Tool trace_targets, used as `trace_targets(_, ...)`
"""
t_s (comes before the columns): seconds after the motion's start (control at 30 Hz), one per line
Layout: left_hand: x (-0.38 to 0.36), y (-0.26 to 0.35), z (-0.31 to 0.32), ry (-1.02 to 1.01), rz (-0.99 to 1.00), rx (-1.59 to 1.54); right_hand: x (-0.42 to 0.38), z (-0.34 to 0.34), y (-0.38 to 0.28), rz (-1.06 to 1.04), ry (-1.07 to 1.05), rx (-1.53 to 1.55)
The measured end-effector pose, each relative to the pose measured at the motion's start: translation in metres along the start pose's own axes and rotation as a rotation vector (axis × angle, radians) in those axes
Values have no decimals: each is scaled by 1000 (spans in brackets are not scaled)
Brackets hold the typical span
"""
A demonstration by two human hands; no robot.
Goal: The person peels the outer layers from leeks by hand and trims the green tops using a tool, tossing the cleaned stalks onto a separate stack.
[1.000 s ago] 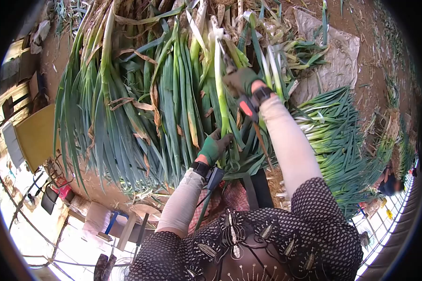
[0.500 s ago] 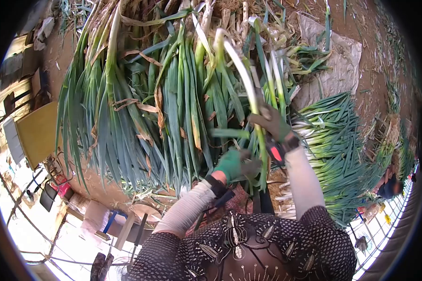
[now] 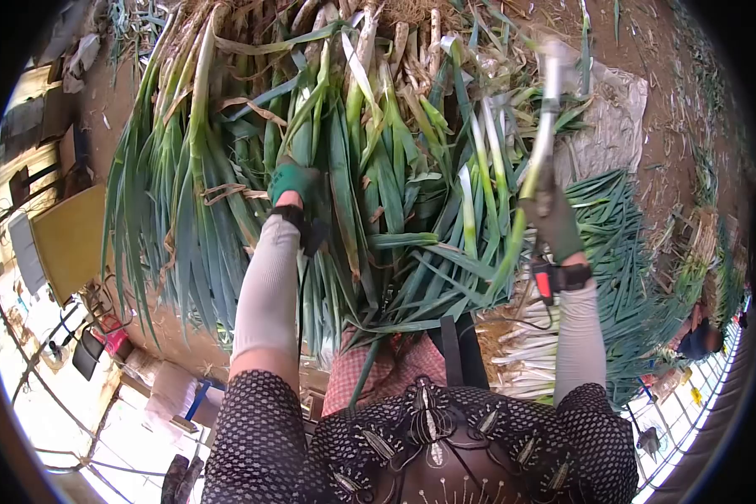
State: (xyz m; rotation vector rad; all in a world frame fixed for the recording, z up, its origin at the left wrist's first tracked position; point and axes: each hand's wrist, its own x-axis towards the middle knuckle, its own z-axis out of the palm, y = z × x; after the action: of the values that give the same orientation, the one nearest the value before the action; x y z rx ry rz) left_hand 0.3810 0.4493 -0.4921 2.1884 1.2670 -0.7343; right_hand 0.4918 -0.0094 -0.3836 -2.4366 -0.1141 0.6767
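Note:
My left hand (image 3: 296, 181), in a green glove with dark fingers, reaches into the large pile of green onions (image 3: 197, 126) and is closed around the leaves of one. On the right, my right hand (image 3: 554, 220), also gloved, is closed around a green onion (image 3: 539, 143). Its white stalk points up and away, its upper end blurred by motion, and its green leaves trail down to the left. A red-and-black handle-like object (image 3: 543, 281) shows beside my right wrist. Several loose green onions (image 3: 469, 214) lie between my hands, white ends upward.
A neat stack of cleaned green onions (image 3: 529, 361) lies by my right forearm, leaves toward the right. Beyond it, a pale sheet (image 3: 609, 118) covers some soil. A yellow panel (image 3: 76, 239) stands at the left. Another person (image 3: 699, 340) is partly visible at far right.
My left hand has moved from near my lap up and left into the pile. My right hand has swung right with the green onion. A peeled white-ended stalk now shows between them.

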Motion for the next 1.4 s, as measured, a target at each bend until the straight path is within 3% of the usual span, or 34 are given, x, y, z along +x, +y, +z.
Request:
trace_targets(0.03, -13, -1, 0, 26, 22, -21, -3, 20, 1, -71, 14, -71)
trace_targets(0.17, -133, 1, 0, 206, 72, 67, -30, 75, -30, 66, -219, 80)
trace_targets(0.2, -159, -13, 14, 143, 82, 103, -37, 88, -39, 136, -312, 178)
trace_targets(0.27, -197, -37, 41, 38, 203, 80, -48, 118, -47, 42, -362, 225)
trace_targets(0.33, -187, -67, 90, -207, 240, -664, -52, 135, -65, 193, -541, 428)
trace_targets(0.37, -188, -55, 88, -439, 66, -1047, -54, 142, -73, 271, -628, 528)
trace_targets(0.47, -172, -27, 88, -343, 73, -1000, -63, 143, -103, 158, -685, 274)
trace_targets(0.53, -167, -31, 94, -362, 365, -535, -69, 147, -106, 158, -641, 114)
trace_targets(0.6, -168, -28, 111, -314, 115, -299, -71, 151, -105, 186, -614, 119)
trace_targets(0.7, -190, -27, 112, -518, 240, -680, -69, 146, -105, 229, -608, 110)
trace_targets(0.73, -188, -43, 131, -714, 156, -780, -68, 161, -87, 156, -496, 4)
trace_targets(0.83, -193, -42, 109, -421, 243, -508, -49, 164, -81, 208, -458, -105)
trace_targets(0.87, -194, -19, 76, -151, 213, -463, -45, 161, -82, 246, -470, -124)
trace_targets(0.93, -158, -10, 79, 289, 350, -619, -49, 156, -81, 203, -520, -167)
trace_targets(1.0, -129, 10, 91, 413, 274, -445, -54, 154, -81, 197, -619, -207)
trace_targets(1.1, -82, 32, 106, 127, 106, -170, -72, 157, -73, 173, -519, -247)
trace_targets(1.2, -63, 29, 101, -200, 162, -374, -76, 140, -77, 149, -557, -204)
trace_targets(1.33, -78, 6, 84, -390, 112, -866, -90, 135, -77, 75, -595, -116)
trace_targets(1.4, -89, -3, 81, -339, 63, -1075, -93, 137, -84, 79, -650, -94)
